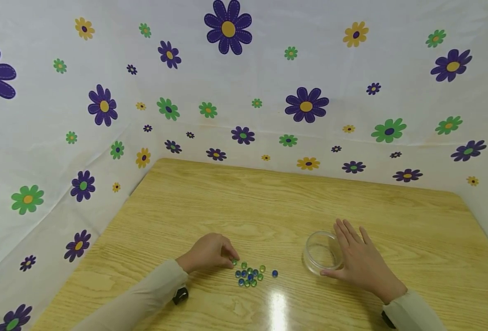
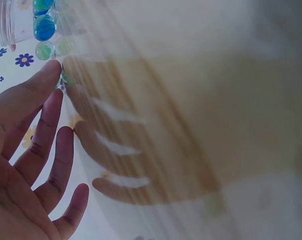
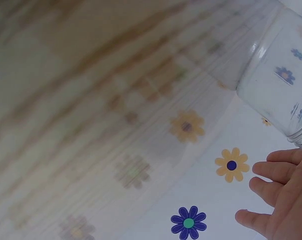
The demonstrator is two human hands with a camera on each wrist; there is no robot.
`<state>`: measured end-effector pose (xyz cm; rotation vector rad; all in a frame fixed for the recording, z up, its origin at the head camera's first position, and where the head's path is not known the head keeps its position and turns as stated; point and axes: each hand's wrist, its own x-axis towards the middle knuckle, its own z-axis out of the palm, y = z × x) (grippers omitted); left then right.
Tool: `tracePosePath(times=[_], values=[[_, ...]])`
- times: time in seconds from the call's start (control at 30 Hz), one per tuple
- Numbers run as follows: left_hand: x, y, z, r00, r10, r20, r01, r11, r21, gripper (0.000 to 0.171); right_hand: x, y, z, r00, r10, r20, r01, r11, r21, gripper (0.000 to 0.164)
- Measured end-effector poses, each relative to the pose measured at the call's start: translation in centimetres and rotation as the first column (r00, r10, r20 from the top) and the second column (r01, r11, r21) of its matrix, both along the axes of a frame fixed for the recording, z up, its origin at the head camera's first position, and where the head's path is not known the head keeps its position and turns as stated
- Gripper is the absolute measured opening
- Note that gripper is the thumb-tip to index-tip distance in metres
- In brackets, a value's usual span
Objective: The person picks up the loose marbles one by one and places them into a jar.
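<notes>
While upright, clear jar (image 1: 310, 265) by right hand (image 1: 361, 264), marbles (image 1: 250, 277) apart.

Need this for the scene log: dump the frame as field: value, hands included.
surface: wood-grain table
backdrop: white flower-print cloth
marbles: blue and green cluster on the table, between the hands
outlier: single blue marble, right of the cluster, toward the jar
jar: transparent, round jar, upright, mouth up
left_hand: left hand pinches a green marble at the cluster's left edge
right_hand: right hand, fingers extended, at the jar's right side; firmness of contact unclear
</notes>
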<state>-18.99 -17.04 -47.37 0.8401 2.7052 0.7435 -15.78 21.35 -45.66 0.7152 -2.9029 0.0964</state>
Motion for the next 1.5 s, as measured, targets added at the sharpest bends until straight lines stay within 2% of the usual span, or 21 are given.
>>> tracePosePath(times=[0.1,0.23,0.33,0.47,0.63,0.87,1.13,1.3,1.5], values=[[0.0,-0.1,0.0,1.000,0.008,0.011,-0.008,1.000,0.014,0.010,-0.1,0.0,0.0,1.000,-0.002,0.001,0.002,1.000,-0.001,0.114],[-0.2,-0.2,0.1,0.997,0.064,0.045,-0.066,0.997,0.033,0.010,-0.1,0.0,0.1,1.000,-0.002,0.004,0.002,1.000,0.000,0.114],[-0.3,-0.2,0.8,0.993,0.106,0.044,-0.108,0.993,0.047,0.010,-0.1,0.0,0.1,1.000,-0.004,0.007,0.004,1.000,0.001,0.114],[-0.3,-0.1,1.8,0.993,0.117,0.022,-0.119,0.988,0.097,0.010,0.0,0.0,0.0,1.000,-0.009,0.008,0.009,1.000,0.005,0.114],[-0.5,-0.1,2.7,0.990,0.139,0.033,-0.143,0.975,0.172,0.012,0.0,0.0,0.0,1.000,-0.014,0.016,0.014,1.000,0.003,0.114],[-0.5,0.9,4.7,0.991,0.136,0.006,-0.133,0.959,0.251,0.016,0.1,0.0,0.0,1.000,-0.014,0.007,0.015,1.000,-0.008,0.114],[0.0,2.7,6.5,0.991,0.135,-0.026,-0.119,0.936,0.332,0.019,0.1,0.0,-0.3,1.000,-0.017,0.016,0.017,1.000,-0.008,0.115],[0.4,3.9,7.6,0.989,0.149,-0.005,-0.135,0.909,0.393,0.020,0.1,-0.1,-0.2,1.000,-0.017,0.012,0.017,1.000,-0.017,0.114],[0.3,5.6,8.4,0.991,0.131,0.032,-0.132,0.885,0.447,0.020,0.1,-0.1,-0.2,1.000,-0.015,0.004,0.015,1.000,-0.016,0.114]])
